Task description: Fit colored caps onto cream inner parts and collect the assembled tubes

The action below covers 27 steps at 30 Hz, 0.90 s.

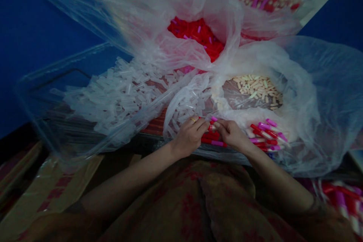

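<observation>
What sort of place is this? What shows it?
Probably a small hand-assembly workshop: clear plastic tubes heaped loose, small beige pegs in an open plastic bag, and red-and-pink pieces piled beside the right hand.

The reddish-brown counter (154,124) carries a clear bin (61,63) of translucent tubes (119,98) at nine o'clock, a plastic bag (180,51) of red pieces (194,36) at twelve, and another bag (302,83) of beige pieces (259,87) at three.

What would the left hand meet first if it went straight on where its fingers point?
From the left hand, likely the small pieces right at its front, then the right hand close beyond; depth there is hard to judge.
</observation>
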### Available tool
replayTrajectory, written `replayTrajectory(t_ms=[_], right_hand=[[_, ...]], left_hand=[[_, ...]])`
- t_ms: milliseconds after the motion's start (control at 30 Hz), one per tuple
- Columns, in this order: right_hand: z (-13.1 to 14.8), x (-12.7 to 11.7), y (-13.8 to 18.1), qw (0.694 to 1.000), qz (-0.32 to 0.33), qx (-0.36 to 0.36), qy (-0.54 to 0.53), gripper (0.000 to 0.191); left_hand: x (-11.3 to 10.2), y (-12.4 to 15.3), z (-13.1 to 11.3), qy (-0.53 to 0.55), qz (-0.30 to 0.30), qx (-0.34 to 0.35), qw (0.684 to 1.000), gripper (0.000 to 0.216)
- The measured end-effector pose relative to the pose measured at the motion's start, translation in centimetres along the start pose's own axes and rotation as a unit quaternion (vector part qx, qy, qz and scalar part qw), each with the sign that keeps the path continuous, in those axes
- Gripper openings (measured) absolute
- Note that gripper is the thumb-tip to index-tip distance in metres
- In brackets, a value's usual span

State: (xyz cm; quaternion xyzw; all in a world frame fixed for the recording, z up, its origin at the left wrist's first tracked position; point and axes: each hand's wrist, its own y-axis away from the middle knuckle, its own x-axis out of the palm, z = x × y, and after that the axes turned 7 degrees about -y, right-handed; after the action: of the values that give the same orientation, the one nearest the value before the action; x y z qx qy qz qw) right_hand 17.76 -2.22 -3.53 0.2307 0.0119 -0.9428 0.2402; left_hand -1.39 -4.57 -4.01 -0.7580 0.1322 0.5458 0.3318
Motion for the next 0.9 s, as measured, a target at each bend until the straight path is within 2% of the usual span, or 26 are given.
replayTrajectory(t_ms=[100,167,267,367,433,500,600,667,733,833,900], right_hand=[[0.2,-0.7,0.9,1.0,0.011,0.013,0.025,0.036],[0.2,-2.2,2.0,0.997,-0.007,-0.01,0.077,0.033],[-0.8,-6.2,4.6,0.973,-0.132,-0.061,0.177,0.027],[-3.5,-10.7,7.8,0.917,-0.291,-0.041,0.271,0.028],[-6.1,-13.0,9.7,0.885,-0.342,-0.017,0.314,0.028],[-8.8,-14.4,11.0,0.873,-0.35,-0.001,0.341,0.028],[-11.5,-14.9,11.9,0.876,-0.321,0.0,0.361,0.029],[-12.0,-14.5,11.9,0.873,-0.319,-0.011,0.37,0.031],[-11.4,-13.8,11.6,0.858,-0.347,-0.024,0.378,0.031],[-9.0,-11.9,10.2,0.837,-0.403,-0.057,0.365,0.028],[-6.9,-9.9,8.6,0.849,-0.398,-0.095,0.333,0.023]], left_hand=[[0.5,-0.5,-0.1,-0.009,0.0,0.036,0.999,0.033],[0.8,-1.1,0.0,0.002,0.008,0.036,0.999,0.03],[0.9,-1.9,0.9,0.012,0.018,-0.029,0.999,0.047],[0.5,-2.6,2.5,-0.035,0.02,-0.106,0.994,0.043],[0.3,-3.1,3.6,-0.074,0.033,-0.128,0.988,0.038],[0.1,-3.6,4.5,-0.103,0.058,-0.14,0.983,0.034],[0.4,-4.4,5.1,-0.127,0.102,-0.159,0.974,0.03],[0.6,-4.9,5.1,-0.136,0.12,-0.165,0.97,0.029],[0.8,-5.2,4.8,-0.15,0.126,-0.167,0.966,0.028],[1.0,-5.8,4.2,-0.172,0.136,-0.166,0.961,0.027],[1.3,-6.5,3.7,-0.169,0.146,-0.159,0.962,0.026]])
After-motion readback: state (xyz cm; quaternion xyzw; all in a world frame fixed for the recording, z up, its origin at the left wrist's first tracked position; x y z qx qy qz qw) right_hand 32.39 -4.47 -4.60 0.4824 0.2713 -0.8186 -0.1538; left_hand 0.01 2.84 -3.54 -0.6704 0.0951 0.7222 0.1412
